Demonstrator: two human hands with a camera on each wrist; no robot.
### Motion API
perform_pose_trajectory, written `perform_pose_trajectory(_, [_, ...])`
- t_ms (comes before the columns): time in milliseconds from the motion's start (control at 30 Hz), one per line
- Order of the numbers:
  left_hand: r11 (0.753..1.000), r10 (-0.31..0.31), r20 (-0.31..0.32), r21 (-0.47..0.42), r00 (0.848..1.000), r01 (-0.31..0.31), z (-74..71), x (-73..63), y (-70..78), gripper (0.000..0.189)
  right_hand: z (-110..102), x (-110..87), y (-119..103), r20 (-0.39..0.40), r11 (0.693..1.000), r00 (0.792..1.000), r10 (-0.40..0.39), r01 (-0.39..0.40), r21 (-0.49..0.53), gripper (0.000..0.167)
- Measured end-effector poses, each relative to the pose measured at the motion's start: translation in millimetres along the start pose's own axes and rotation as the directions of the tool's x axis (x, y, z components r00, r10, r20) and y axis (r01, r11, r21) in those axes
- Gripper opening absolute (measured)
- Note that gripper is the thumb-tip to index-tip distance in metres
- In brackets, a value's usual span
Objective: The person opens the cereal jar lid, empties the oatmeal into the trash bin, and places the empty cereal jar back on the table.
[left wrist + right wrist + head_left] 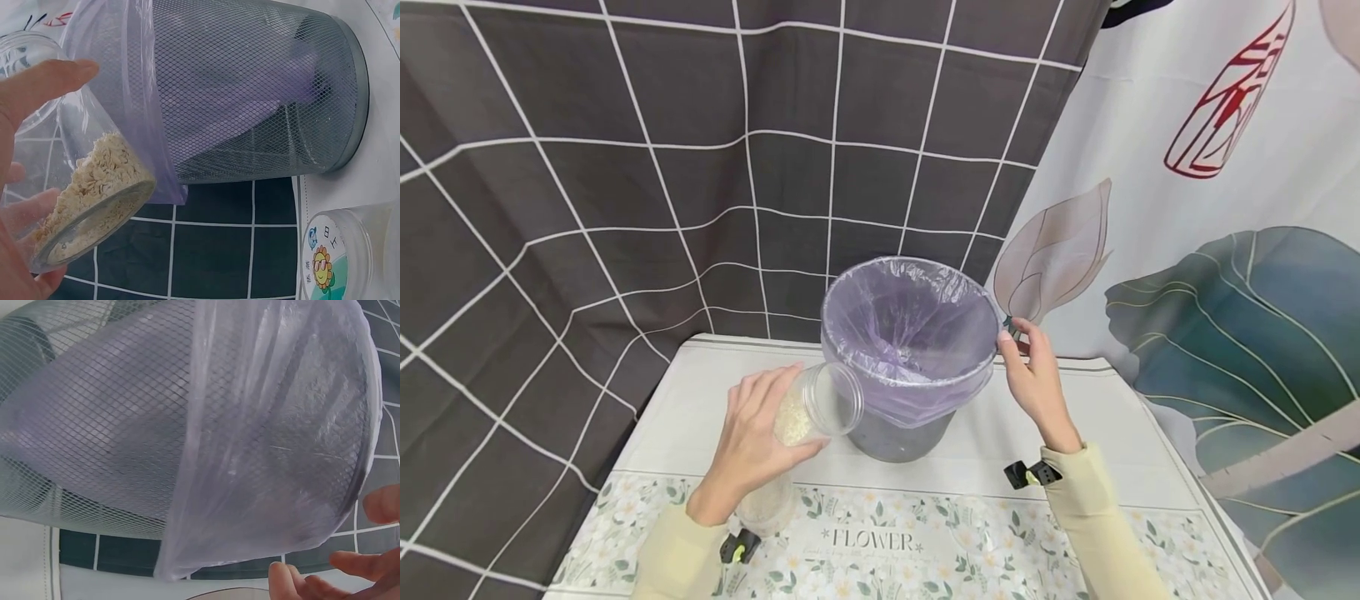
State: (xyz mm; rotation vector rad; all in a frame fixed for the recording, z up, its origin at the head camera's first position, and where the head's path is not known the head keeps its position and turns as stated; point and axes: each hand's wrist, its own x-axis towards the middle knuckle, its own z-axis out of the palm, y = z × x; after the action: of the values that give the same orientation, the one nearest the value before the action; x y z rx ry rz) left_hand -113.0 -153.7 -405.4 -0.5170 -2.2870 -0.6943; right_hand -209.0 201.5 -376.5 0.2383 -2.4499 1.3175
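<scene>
My left hand (pixel 748 442) grips a clear, lidless jar (pixel 827 398) of pale flakes that look like oats (pixel 103 178). The jar is tilted, its mouth beside the near left rim of a mesh wastebasket (pixel 250 94). Flakes lie against the jar's base and lower side in the left wrist view. A thin purple bin bag (pixel 917 321) lines the basket and folds down over its rim. On the basket's right, my right hand (pixel 1037 383) is raised beside the rim, fingers loosely bent and holding nothing. Whether a fingertip touches the rim I cannot tell.
A second jar (pixel 766 504) with a sunflower-printed lid (pixel 328 259) stands below my left hand. The white table (pixel 722 358) bears a floral mat (pixel 880 575) at its front. A dark grid curtain (pixel 692 183) hangs behind, and a white leaf-patterned one (pixel 1150 208) at right.
</scene>
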Motion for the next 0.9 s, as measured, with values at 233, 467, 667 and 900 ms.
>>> perform_pose_trajectory(233, [1.0,0.028,-0.036,0.003,0.999,-0.027,-0.5,5.2,-0.4,0.089,0.0,7.0,-0.8,0.017,0.999,1.0,0.012,-0.011,-0.042,0.052])
perform_pose_trajectory(467, [0.999,0.029,-0.023,0.015,0.999,-0.028,-3.7,10.9,-1.7,0.09,3.9,14.7,-2.2,0.046,0.999,0.999,0.011,-0.009,-0.043,0.055])
perform_pose_trajectory(667, [1.0,0.013,-0.018,0.02,1.0,-0.012,-4.2,12.6,-1.3,0.09,6.8,20.0,-4.5,0.083,0.998,0.996,0.025,-0.019,-0.062,0.056])
perform_pose_trajectory(900, [0.999,-0.037,-0.07,0.028,0.997,0.039,-5.1,19.2,1.3,0.089,8.4,27.8,-5.0,0.073,1.0,0.997,-0.006,0.008,-0.028,0.054])
